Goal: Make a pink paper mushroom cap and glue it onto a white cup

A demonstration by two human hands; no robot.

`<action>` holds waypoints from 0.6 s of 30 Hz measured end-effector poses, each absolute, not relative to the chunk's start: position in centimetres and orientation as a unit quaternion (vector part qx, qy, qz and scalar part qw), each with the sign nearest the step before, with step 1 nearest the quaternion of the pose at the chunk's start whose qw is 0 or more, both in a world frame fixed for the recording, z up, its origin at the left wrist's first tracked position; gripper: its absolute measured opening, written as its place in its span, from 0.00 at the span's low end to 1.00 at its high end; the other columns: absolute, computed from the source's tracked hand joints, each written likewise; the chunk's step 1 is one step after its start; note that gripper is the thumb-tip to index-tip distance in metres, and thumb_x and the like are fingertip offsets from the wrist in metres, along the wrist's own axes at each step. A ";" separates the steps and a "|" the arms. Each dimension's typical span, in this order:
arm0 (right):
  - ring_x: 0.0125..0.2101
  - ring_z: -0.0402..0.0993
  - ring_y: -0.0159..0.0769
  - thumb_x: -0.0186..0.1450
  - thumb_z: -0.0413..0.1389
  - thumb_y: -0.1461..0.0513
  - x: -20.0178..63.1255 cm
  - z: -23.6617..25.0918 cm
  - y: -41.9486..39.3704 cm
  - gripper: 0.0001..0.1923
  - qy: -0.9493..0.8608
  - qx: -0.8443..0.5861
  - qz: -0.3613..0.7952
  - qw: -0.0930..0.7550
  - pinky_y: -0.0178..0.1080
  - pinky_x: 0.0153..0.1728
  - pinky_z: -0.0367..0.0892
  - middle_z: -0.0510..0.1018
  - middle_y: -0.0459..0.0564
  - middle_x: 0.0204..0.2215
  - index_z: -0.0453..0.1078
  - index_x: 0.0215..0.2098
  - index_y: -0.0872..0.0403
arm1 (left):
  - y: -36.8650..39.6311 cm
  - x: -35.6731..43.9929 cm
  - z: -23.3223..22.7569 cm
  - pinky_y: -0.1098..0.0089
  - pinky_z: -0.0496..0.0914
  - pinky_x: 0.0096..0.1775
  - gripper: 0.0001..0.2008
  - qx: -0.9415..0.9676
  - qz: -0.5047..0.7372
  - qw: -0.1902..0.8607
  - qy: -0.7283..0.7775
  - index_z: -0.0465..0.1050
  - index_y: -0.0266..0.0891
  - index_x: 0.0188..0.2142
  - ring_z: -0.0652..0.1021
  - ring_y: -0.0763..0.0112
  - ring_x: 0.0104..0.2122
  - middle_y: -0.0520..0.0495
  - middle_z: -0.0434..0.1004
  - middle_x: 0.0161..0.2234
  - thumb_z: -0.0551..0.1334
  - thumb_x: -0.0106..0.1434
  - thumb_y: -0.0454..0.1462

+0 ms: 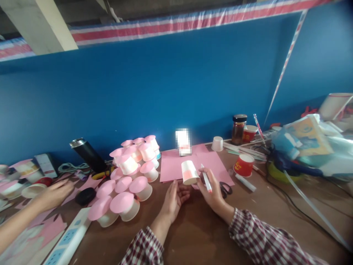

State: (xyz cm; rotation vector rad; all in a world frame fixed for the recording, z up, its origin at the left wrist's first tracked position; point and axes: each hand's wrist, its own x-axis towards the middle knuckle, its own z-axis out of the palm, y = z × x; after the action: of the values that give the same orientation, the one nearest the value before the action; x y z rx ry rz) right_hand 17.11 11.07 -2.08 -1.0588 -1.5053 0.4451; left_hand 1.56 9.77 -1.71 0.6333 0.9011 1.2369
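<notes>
A white paper cup [189, 172] with a pinkish-orange patch on its side is tilted, its wide rim towards me, between my two hands. My right hand [211, 187] is closed round a white marker [206, 178] with a red end, and its fingertips meet the cup's rim. Whether they also grip the cup I cannot tell. Just below and left of the cup, my left hand [175, 200] is open, palm turned inward, fingers loosely bent and holding nothing. Pink paper sheets [171, 165] lie behind the cup. Black-handled scissors [226, 188] rest beside my right hand, partly hidden by it.
Stacked paper cups with pink discs [124, 202] crowd the left, near a power strip [66, 239] and a black bottle [86, 154]. Another person's hand [59, 191] reaches in there. A red cup [244, 165], a white tube [245, 183] and a jar [239, 129] stand or lie right.
</notes>
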 end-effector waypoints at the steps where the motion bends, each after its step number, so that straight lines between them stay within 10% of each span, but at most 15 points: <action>1: 0.34 0.70 0.37 0.62 0.52 0.65 17.1 -2.1 11.0 0.12 -0.646 -0.452 0.192 0.585 0.38 0.34 0.68 0.71 0.50 0.35 0.62 0.45 0.53 | 9.6 1.5 -1.6 0.74 0.69 0.28 0.17 0.282 0.558 0.659 0.417 0.67 0.34 0.36 0.75 0.75 0.24 0.48 0.74 0.26 0.59 0.59 0.48; 12: 0.32 0.69 0.37 0.62 0.52 0.64 17.1 -2.0 11.1 0.11 -0.642 -0.456 0.189 0.587 0.38 0.33 0.67 0.69 0.49 0.33 0.61 0.44 0.53 | 8.1 2.2 -1.6 0.79 0.57 0.17 0.18 0.492 0.536 0.437 0.529 0.63 0.37 0.26 0.65 0.81 0.16 0.54 0.65 0.19 0.52 0.62 0.49; 18: 0.30 0.69 0.35 0.62 0.52 0.63 16.9 -2.5 11.2 0.11 -0.632 -0.473 0.207 0.578 0.37 0.32 0.67 0.69 0.46 0.30 0.61 0.44 0.52 | 7.1 2.9 -1.4 0.75 0.66 0.26 0.14 0.617 0.493 0.419 0.448 0.70 0.37 0.39 0.70 0.76 0.24 0.50 0.70 0.26 0.55 0.62 0.44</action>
State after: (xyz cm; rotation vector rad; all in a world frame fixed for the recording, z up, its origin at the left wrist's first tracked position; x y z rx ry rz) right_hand 16.93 11.23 -2.46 -1.1064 -1.4784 0.4839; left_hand 2.94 7.06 -1.36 1.5467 1.1247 1.2377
